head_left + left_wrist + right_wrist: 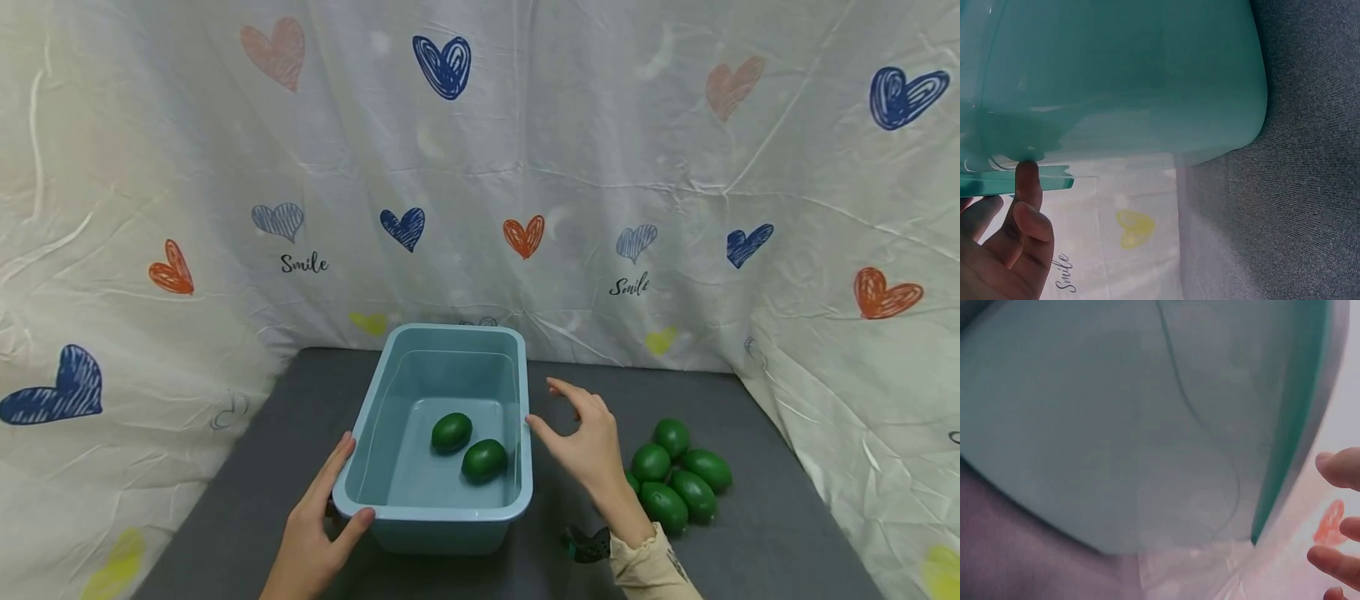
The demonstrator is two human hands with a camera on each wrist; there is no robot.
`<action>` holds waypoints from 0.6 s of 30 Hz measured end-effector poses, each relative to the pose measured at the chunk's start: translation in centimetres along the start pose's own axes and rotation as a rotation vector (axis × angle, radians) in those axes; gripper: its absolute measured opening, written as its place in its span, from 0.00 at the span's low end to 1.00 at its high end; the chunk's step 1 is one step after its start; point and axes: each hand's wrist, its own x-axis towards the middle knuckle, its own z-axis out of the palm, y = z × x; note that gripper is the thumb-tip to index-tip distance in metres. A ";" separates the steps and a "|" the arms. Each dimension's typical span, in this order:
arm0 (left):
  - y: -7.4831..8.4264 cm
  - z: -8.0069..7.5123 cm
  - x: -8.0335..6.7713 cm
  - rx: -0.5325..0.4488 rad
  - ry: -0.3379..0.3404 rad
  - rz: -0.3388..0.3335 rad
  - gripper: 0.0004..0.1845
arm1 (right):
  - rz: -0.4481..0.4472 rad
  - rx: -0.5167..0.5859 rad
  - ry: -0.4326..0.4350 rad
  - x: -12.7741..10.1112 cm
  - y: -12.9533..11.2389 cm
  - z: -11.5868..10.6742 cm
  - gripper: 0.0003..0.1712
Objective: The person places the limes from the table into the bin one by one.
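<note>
A light blue plastic basin (431, 533) stands on the dark tabletop, with two dark green oval fruits (452, 432) lying apart on its floor. At its near left corner my left hand (311, 521) holds the rim, the thumb in front and the fingers along the left side. Seen from the left wrist, the fingers (1029, 184) meet the wall of the basin (1116, 75) just under the rim. Beside the right rim is my right hand (588, 442), fingers spread and holding nothing. The right wrist view has its fingertips (1335, 465) apart from the basin (1116, 425).
Several more green oval fruits (693, 496) lie in a cluster on the table to the right, partly behind the right forearm. A dark strap (585, 543) is on the right wrist. A white curtain (480, 150) with printed hearts hangs behind and at both sides.
</note>
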 end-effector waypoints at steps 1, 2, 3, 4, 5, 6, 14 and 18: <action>0.1 0.0 0.0 0.000 0.000 0.000 0.48 | 0.005 -0.010 0.005 -0.1 0.3 -0.2 0.33; 0.2 0.0 0.0 -0.004 0.001 0.000 0.48 | 0.009 -0.019 0.013 -0.2 0.7 -0.4 0.33; 0.2 0.0 0.0 -0.004 0.001 -0.001 0.48 | 0.009 -0.029 0.021 -0.3 1.0 -0.6 0.33; 0.3 0.0 0.0 -0.001 0.000 -0.004 0.48 | 0.008 -0.038 0.032 -0.3 1.3 -0.7 0.33; 0.3 -0.1 0.0 0.003 -0.002 -0.007 0.47 | 0.007 -0.045 0.041 -0.4 1.7 -0.9 0.33; 0.3 -0.1 0.0 0.006 -0.003 -0.008 0.47 | 0.010 -0.051 0.050 -0.5 2.0 -1.0 0.32; 0.1 -0.1 -0.1 0.008 -0.016 -0.023 0.47 | 0.043 -0.090 0.083 -1.6 4.8 -2.4 0.31; 0.1 -0.1 0.0 0.010 -0.018 -0.033 0.47 | 0.054 -0.113 0.088 -2.2 5.7 -3.1 0.33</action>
